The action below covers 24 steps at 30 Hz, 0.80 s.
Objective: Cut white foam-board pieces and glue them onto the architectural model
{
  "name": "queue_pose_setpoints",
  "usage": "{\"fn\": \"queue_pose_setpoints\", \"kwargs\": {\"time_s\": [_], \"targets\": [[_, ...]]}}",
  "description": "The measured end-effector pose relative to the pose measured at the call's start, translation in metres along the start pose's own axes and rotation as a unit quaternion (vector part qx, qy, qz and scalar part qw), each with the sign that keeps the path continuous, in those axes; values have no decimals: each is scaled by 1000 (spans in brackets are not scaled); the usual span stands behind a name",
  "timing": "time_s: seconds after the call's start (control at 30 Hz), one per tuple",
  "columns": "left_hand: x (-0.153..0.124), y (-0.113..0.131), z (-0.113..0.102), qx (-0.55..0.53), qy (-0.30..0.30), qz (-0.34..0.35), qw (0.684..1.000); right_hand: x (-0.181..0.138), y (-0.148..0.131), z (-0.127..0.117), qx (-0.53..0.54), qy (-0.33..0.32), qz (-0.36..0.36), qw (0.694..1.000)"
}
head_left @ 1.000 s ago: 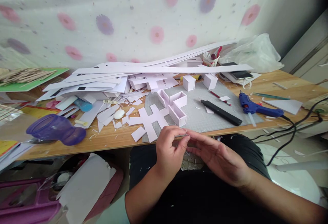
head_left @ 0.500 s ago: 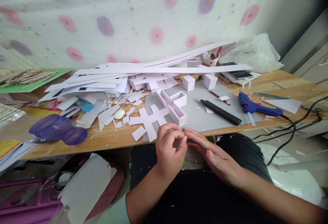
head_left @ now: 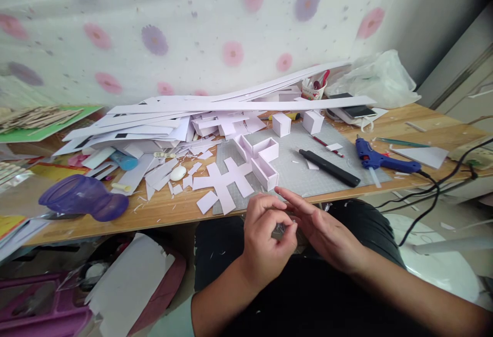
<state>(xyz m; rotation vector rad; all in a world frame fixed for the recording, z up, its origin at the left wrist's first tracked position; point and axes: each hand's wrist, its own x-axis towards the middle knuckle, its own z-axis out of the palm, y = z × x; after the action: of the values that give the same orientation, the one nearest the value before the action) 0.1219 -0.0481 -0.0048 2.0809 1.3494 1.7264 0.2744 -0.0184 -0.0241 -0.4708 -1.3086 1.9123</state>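
Observation:
My left hand point(head_left: 268, 239) hovers in front of the table edge, thumb and forefinger tips pinched together. Whatever is in that pinch, if anything, is too small to make out. Close beside it my right hand point(head_left: 328, 235) is open, its fingers stretched out and pointing towards the left fingertips. Just beyond the hands, a white foam-board piece with open box-like arms point(head_left: 265, 171) stands on the grey cutting mat point(head_left: 296, 178). Left of that lies a flat, branching white cut-out point(head_left: 220, 183), partly over the mat's edge. A black utility knife point(head_left: 329, 167) rests to the right.
A blue glue gun point(head_left: 387, 161) with a black cable lies at the right. Two white boxes point(head_left: 282, 125) stand at the back of the mat near a pencil point(head_left: 327, 146). Board scraps point(head_left: 159, 172), long white strips point(head_left: 231, 106) and a purple container point(head_left: 84, 197) occupy the left.
Both hands have shifted slightly; my left hand moved right and a little nearer the body, its pinch sliding along by the right hand's fingers. The things on the table stay put.

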Motion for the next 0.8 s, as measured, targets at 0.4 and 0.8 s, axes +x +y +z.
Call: {"fn": "queue_pose_setpoints", "kwargs": {"time_s": [0.4, 0.8], "targets": [[8, -10, -4, 41, 49, -60, 996, -2, -1, 2, -11, -31, -38, 999], [5, -12, -2, 42, 32, -48, 997, -1, -2, 4, 10, -32, -34, 999]]}}
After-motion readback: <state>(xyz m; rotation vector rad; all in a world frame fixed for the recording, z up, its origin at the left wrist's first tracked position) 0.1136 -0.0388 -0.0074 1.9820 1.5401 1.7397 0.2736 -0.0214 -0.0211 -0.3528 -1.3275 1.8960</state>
